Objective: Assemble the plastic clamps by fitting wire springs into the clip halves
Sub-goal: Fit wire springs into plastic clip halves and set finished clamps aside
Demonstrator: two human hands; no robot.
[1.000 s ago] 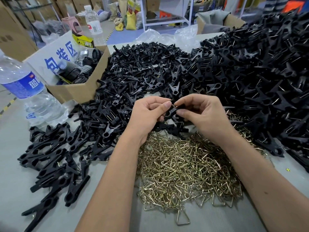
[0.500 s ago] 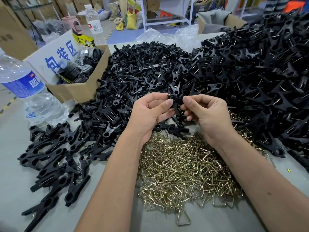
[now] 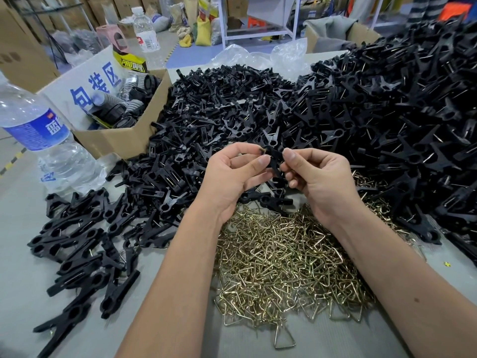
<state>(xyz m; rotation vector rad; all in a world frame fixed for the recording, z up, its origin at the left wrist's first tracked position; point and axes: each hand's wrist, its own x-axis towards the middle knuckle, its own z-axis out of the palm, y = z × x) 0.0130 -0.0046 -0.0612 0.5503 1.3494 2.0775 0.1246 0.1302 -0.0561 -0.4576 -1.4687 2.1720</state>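
Both hands meet above the table's middle around one black plastic clip. My left hand pinches its upper part, where a bit of brass wire shows at the fingertip. My right hand grips the clip from the other side with thumb and fingers. Below my wrists lies a heap of brass wire springs. A large pile of loose black clip halves spreads behind my hands. Spring-fitted black clamps tower in a high mound at the right.
More black clamps lie scattered at the front left. A water bottle stands at the left edge beside an open cardboard box of dark rolls. Clear plastic bags lie at the far table edge. A second bottle stands behind the box.
Both hands have risen slightly and turned the clip more upright between them; my fingers have shifted their grip on it. The piles have not moved.
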